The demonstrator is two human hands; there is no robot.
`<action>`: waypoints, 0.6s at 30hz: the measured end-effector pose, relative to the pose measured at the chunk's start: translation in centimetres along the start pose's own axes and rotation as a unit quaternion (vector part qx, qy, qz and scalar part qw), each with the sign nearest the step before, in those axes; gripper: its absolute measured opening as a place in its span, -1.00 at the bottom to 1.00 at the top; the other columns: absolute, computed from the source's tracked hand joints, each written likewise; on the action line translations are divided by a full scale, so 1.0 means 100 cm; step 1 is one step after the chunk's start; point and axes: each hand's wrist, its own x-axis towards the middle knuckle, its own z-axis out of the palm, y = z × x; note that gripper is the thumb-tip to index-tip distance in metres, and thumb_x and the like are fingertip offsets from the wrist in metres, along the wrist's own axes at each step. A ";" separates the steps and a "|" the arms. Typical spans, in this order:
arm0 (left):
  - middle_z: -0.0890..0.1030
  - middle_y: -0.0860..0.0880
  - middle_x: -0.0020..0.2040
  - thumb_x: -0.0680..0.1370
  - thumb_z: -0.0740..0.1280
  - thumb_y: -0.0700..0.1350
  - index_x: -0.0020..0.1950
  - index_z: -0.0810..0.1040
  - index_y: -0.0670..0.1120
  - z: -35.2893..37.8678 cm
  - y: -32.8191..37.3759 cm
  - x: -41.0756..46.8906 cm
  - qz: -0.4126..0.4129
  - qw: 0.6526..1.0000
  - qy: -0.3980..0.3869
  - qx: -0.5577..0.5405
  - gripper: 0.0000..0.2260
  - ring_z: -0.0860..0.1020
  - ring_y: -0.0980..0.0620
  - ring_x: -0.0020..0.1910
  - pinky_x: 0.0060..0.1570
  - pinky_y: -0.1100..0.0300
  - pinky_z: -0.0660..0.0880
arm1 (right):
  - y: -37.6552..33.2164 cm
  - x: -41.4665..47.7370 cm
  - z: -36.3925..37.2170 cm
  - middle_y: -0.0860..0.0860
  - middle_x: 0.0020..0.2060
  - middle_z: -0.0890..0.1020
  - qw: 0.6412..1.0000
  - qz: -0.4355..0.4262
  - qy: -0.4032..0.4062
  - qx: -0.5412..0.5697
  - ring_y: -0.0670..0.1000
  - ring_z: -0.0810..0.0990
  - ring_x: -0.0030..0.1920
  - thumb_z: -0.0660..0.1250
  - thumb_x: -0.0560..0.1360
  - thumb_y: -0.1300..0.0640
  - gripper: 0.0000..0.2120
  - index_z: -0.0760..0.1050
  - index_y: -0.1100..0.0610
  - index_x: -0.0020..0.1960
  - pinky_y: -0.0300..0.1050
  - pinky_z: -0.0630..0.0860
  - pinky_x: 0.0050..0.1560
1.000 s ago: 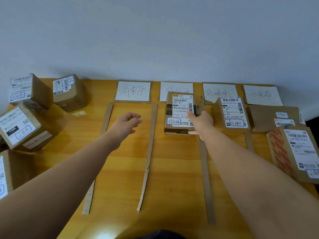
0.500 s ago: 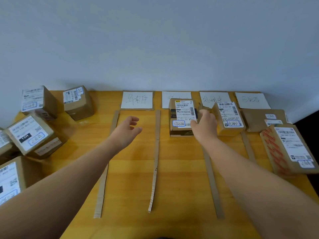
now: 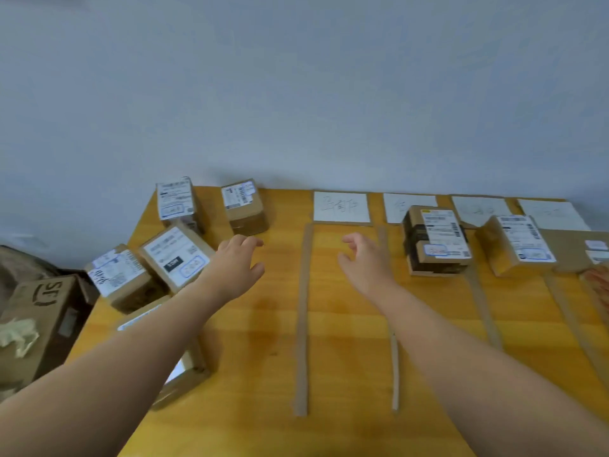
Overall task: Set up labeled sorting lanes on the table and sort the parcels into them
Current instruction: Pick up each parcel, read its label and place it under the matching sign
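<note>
Head view, lanes: cardboard strips (image 3: pixel 302 318) lie on the yellow bench (image 3: pixel 346 357) as dividers, and white label cards (image 3: pixel 341 206) sit at the far end of each lane; the writing is too blurred to read. By the look of it, the lane setup is done.
Head view, sorted: one taped parcel (image 3: pixel 436 240) rests in the second lane, touching its card. A second sorted parcel (image 3: pixel 517 244) sits in the next lane, with a flatter box just beside it at the right edge.
Head view, unsorted: a cluster of parcels (image 3: pixel 176 255) waits at the bench's left end, well apart from the lanes. The first lane holds nothing.
Left hand (image 3: pixel 235 268): released, fingers spread, grasping nothing, reaching over the bench near the cluster.
Right hand (image 3: pixel 365 262): released, loosely curled, empty, above the first lane.
Progress: I judge sorting is partway; most parcels are left.
</note>
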 end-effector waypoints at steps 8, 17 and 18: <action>0.08 -0.17 0.55 0.50 0.27 0.24 0.55 0.09 -0.02 -0.019 -0.121 -0.003 -0.068 0.993 -0.044 0.086 -0.27 0.09 -0.26 0.50 0.42 -0.14 0.15 | -0.055 -0.004 0.102 0.05 0.31 0.42 0.997 0.036 -0.067 0.021 0.00 0.47 0.16 0.22 0.58 0.11 -0.66 0.37 0.07 0.34 -0.09 0.45 0.16; 0.21 -0.22 0.49 0.43 0.30 0.33 0.53 0.03 -0.18 -0.021 -0.190 0.031 -0.142 0.984 -0.067 0.085 -0.09 0.20 -0.24 0.47 0.42 -0.16 0.19 | -0.092 -0.001 0.150 0.03 0.26 0.47 0.992 0.072 -0.104 0.031 0.00 0.47 0.23 0.21 0.59 0.10 -0.67 0.37 0.05 0.35 -0.17 0.40 0.08; 0.23 -0.23 0.49 0.41 0.29 0.36 0.53 0.02 -0.20 -0.020 -0.193 0.035 -0.152 0.981 -0.080 0.090 -0.06 0.21 -0.24 0.47 0.42 -0.16 0.18 | -0.093 0.001 0.152 0.04 0.26 0.47 0.991 0.076 -0.105 0.033 0.00 0.47 0.23 0.21 0.59 0.10 -0.67 0.37 0.06 0.35 -0.16 0.40 0.10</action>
